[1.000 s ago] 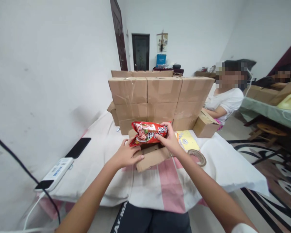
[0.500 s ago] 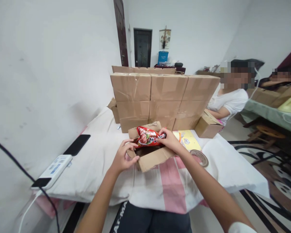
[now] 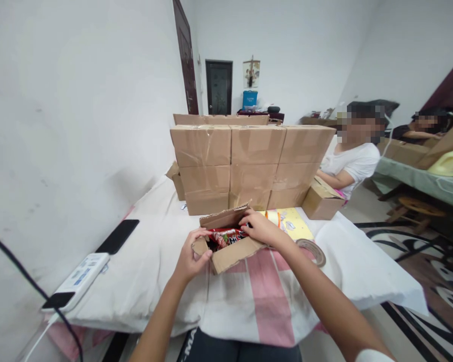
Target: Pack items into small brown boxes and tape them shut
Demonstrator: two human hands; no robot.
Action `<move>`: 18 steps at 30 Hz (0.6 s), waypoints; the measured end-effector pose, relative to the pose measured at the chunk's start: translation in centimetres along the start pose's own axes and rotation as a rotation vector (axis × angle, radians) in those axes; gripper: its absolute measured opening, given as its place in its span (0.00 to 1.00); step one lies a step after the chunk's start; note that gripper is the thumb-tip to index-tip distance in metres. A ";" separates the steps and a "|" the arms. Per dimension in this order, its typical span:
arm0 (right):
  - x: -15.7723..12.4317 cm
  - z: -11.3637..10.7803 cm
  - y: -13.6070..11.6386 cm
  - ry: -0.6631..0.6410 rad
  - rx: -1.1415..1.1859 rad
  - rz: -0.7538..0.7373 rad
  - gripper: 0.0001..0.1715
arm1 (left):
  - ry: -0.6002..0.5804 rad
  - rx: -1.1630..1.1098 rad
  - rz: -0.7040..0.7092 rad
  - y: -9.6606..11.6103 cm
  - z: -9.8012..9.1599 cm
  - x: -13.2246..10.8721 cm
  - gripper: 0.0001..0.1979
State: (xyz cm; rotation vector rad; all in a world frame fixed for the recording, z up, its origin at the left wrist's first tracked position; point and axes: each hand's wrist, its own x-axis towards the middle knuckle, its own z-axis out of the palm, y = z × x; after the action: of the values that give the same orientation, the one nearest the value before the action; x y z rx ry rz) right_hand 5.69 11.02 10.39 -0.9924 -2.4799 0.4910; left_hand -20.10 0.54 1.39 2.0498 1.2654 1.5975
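On the near middle of the counter (image 3: 154, 276), the red packet (image 3: 226, 238) is lying down inside the small open box (image 3: 224, 263), its long axis running roughly left to right, along the box's length. Your right hand (image 3: 262, 230) is coming over the packet's right end from the near right, fingers bending down onto the wrapper; whether they are pinching it or only resting there, I cannot tell. Your left hand (image 3: 191, 256) is standing at the box's left end, thumb and fingers spreading wide around the left flap (image 3: 200, 246), the thumb sitting by the near flap (image 3: 247, 248) and the fingers lying at the far left corner. So the packet is lying between your two hands, leftward of the right one, and the right hand is being the nearer. The far flap (image 3: 223, 219) is standing up behind the packet, while the near flap is leaning out toward you. To the right, the roll of tape (image 3: 317, 252) is lying apart from the box.
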 end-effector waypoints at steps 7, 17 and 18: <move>-2.4 -0.4 5.1 0.319 0.164 0.010 0.15 | -0.242 0.168 0.134 -0.7 -2.0 2.1 0.31; -3.4 0.4 5.3 0.060 0.215 0.122 0.28 | -0.670 0.430 0.179 0.2 -2.8 7.3 0.23; -3.6 0.3 5.1 0.043 0.197 0.107 0.28 | -0.657 0.429 0.188 -0.2 -2.6 7.2 0.23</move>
State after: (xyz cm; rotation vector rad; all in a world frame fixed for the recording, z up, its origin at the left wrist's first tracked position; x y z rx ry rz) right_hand 10.72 11.87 6.87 -1.0473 -2.2969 0.7251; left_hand -22.34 5.32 6.98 2.6938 1.2415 0.6069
